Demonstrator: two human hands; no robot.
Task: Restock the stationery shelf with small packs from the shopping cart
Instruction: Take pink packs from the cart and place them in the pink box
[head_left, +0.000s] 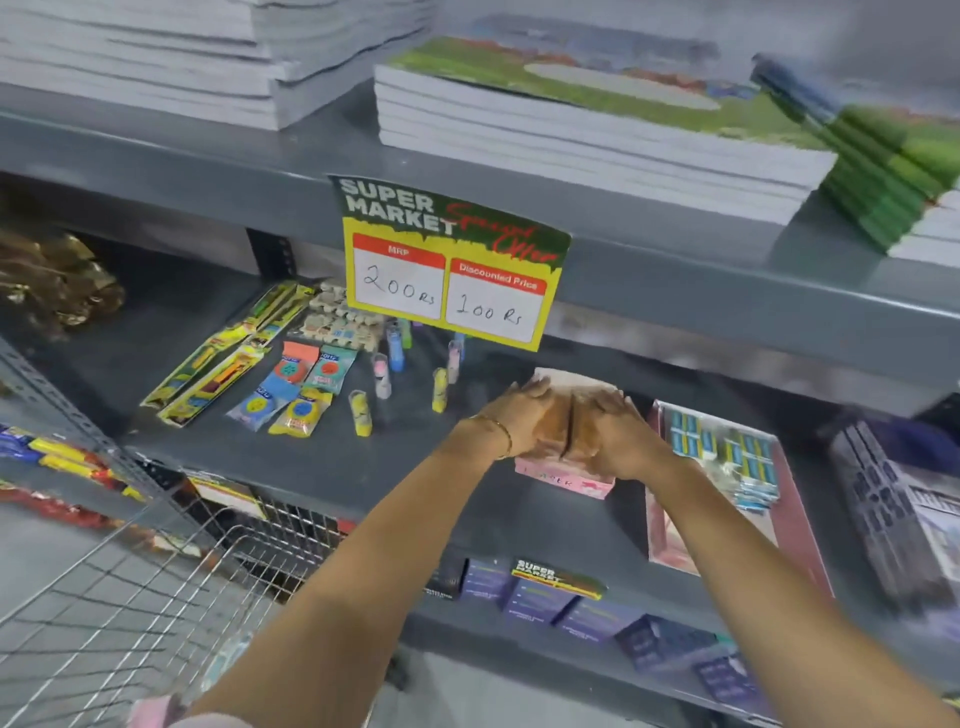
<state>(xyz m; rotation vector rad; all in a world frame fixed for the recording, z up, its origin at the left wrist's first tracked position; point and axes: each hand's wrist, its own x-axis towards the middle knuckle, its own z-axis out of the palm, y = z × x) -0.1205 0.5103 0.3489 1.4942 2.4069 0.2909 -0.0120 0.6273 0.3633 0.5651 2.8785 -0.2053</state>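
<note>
I count two hands of mine, left hand (524, 415) and right hand (608, 431), both on one pink box (566, 480). On the shelf (322, 457) lie four round flat packs (298, 387), three long yellow packs (218, 366), and about seven small upright tubes (359, 413); blur hides any more. One price card (449, 265) hangs above, one wire cart (130, 597) stands below.
</note>
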